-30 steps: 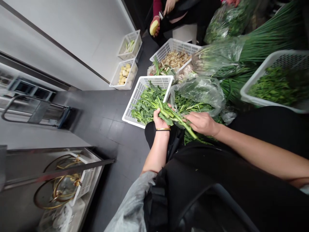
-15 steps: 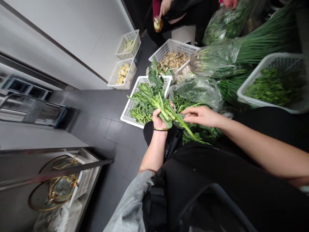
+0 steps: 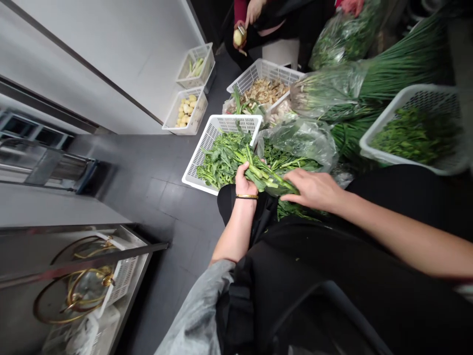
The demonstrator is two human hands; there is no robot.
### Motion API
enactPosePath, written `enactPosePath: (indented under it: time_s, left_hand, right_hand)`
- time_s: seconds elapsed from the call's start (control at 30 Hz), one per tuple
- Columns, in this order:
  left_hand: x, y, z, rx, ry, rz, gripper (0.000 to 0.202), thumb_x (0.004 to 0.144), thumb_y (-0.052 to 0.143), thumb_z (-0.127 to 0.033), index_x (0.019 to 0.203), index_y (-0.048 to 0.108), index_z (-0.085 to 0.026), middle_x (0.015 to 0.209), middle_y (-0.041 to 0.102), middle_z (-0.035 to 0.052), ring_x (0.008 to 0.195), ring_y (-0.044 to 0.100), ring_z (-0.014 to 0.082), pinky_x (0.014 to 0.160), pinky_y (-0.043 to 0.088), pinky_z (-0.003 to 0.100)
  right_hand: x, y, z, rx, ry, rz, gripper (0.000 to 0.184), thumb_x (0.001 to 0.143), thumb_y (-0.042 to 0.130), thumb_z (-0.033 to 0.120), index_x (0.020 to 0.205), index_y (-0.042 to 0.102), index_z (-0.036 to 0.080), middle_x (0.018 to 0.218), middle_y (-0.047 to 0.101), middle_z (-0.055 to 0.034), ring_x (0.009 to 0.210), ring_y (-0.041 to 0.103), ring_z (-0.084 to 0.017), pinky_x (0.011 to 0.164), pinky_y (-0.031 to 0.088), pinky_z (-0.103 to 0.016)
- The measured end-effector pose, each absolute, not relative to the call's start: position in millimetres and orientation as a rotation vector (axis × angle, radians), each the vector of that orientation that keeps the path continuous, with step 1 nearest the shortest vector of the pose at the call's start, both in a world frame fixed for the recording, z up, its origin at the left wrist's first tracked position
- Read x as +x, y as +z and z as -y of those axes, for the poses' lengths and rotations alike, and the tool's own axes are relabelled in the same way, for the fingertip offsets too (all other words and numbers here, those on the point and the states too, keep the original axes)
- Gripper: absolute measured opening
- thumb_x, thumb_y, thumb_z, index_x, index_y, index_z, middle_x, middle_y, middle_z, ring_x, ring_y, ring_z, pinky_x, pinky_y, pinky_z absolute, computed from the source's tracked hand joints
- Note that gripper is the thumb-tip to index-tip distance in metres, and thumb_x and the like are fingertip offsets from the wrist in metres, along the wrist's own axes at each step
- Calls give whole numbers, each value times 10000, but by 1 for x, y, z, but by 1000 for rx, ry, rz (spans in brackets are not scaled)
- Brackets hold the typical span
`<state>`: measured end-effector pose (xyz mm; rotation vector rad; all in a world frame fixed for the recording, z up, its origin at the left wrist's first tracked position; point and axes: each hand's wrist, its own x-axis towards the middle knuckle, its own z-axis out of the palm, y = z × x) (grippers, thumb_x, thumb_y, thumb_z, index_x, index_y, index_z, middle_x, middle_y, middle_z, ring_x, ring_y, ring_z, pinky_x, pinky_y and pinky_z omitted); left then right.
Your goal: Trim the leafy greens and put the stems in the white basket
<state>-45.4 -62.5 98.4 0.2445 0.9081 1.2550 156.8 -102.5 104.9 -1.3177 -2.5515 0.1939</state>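
- The left hand (image 3: 246, 183) is wrapped round a bunch of leafy greens (image 3: 258, 172) just in front of the person's dark-clad lap, thumb on top; a gold-coloured bracelet (image 3: 246, 196) circles that wrist.
- The right hand (image 3: 314, 190) is apart from the left, its thumb and fingers closed on the lower end of a green stalk (image 3: 283, 182) in the same bunch.
- Just beyond the left hand sits a white basket (image 3: 236, 119), slotted, with more greens (image 3: 218, 158) heaped inside.
- Near the right hand, a clear plastic bag (image 3: 314, 140) lies crumpled over further leafy stems.
- To the right stands another white basket (image 3: 402, 160) of loose greens, and above it long thin green stalks (image 3: 410, 59) spread from a plastic wrapping.
- Farther out, a basket of brownish peelings (image 3: 264, 91) stands before a co-worker in a dark red sleeve, who holds a pale yellow piece (image 3: 238, 38) and a peeler (image 3: 242, 29).
- By the wall, a small basket (image 3: 199, 114) on the grey floor (image 3: 155, 172) holds yellowish pieces.
- At left, gold-rimmed glass lids (image 3: 90, 286) lean on a metal shelf.
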Motion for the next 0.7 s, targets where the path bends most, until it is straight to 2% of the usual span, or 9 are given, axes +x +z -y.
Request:
enactPosePath:
  time_s: [0.1, 0.17, 0.23, 0.33, 0.43, 0.5, 0.57, 0.63, 0.7]
  left_hand:
    - [-45, 104, 64, 262, 1205, -895, 308, 782, 425, -344, 793, 645, -127, 820, 703, 124, 895, 668, 280, 687, 545, 366]
    - [-52, 107, 64, 257, 1206, -917, 307, 788, 424, -350, 800, 641, -132, 811, 703, 121, 893, 670, 283, 669, 549, 366]
    - [-59, 107, 65, 251, 1208, -947, 299, 790, 438, -361, 799, 635, -136, 800, 702, 119, 880, 673, 286, 657, 552, 372]
    - [-58, 104, 66, 255, 1172, -964, 270, 773, 478, -364, 803, 629, -141, 786, 701, 114, 860, 678, 286, 669, 556, 383]
    - [-45, 102, 69, 280, 1080, -932, 234, 747, 514, -339, 809, 631, -146, 742, 693, 97, 858, 678, 284, 720, 555, 403]
    - [-38, 104, 70, 302, 1030, -924, 193, 728, 541, -314, 766, 625, -145, 690, 681, 85, 865, 677, 287, 768, 548, 422]
    - [-38, 107, 71, 314, 1032, -932, 157, 714, 557, -288, 714, 613, -141, 665, 673, 80, 890, 672, 290, 826, 530, 443]
    - [-44, 110, 73, 328, 1092, -901, 161, 716, 546, -279, 721, 621, -137, 750, 696, 96, 963, 654, 291, 888, 498, 463]
    - [-53, 110, 79, 355, 1142, -820, 203, 720, 525, -286, 776, 644, -132, 926, 704, 127, 1068, 609, 295, 941, 461, 473]
  right_hand:
    - [141, 98, 94, -1164, 145, 2559, 298, 935, 371, 338, 825, 580, 156, 802, 602, -85, 664, 553, -162, 556, 321, -268]
    - [148, 89, 97, -1073, 215, 2606, 294, 931, 371, 308, 771, 566, 157, 769, 595, -82, 633, 536, -150, 563, 324, -268]
    - [164, 83, 101, -976, 426, 2733, 257, 904, 419, 306, 730, 553, 174, 722, 596, -56, 587, 526, -138, 540, 314, -261]
    - [179, 91, 99, -1017, 808, 2774, 243, 844, 512, 388, 689, 540, 202, 638, 592, -2, 538, 523, -126, 508, 302, -242]
    - [168, 109, 82, -1325, 854, 2471, 314, 760, 583, 525, 780, 566, 213, 645, 612, 5, 569, 546, -141, 522, 330, -242]
    - [154, 115, 68, -1396, 871, 2307, 309, 737, 606, 506, 734, 556, 200, 635, 614, -6, 575, 554, -146, 531, 348, -247]
    - [144, 113, 58, -1399, 1069, 2156, 296, 742, 610, 459, 651, 516, 194, 565, 593, -3, 515, 544, -136, 504, 366, -247]
    - [142, 107, 55, -1382, 1375, 1897, 324, 737, 623, 472, 635, 495, 192, 492, 567, 8, 438, 531, -126, 459, 399, -247]
    - [147, 102, 55, -1333, 1598, 1577, 390, 673, 680, 533, 647, 505, 185, 473, 571, 6, 406, 538, -126, 427, 443, -255]
